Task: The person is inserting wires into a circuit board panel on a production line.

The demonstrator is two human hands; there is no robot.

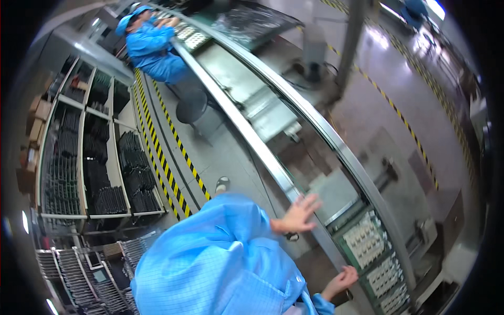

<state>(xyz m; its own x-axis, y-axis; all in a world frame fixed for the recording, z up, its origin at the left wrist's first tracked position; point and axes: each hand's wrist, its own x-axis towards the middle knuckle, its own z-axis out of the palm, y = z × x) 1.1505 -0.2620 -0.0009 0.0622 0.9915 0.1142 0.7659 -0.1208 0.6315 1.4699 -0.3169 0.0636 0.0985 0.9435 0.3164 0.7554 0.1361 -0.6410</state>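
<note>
Left hand (299,216) spread wide, empty | right hand (341,282) loosely curled, apparently empty | green board (363,239) beside it could be shifted if brushed

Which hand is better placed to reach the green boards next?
Right, probably: the right hand is close beside the green boards, while the left hand is farther away, near the metal rail.

On the grey, shiny floor (362,118) there are yellow-and-black lines (159,149), at the left stands a white-framed rack (113,157), a dark round stool (191,107) is farther ahead, and a bright light (436,9) shines at upper right.
</note>
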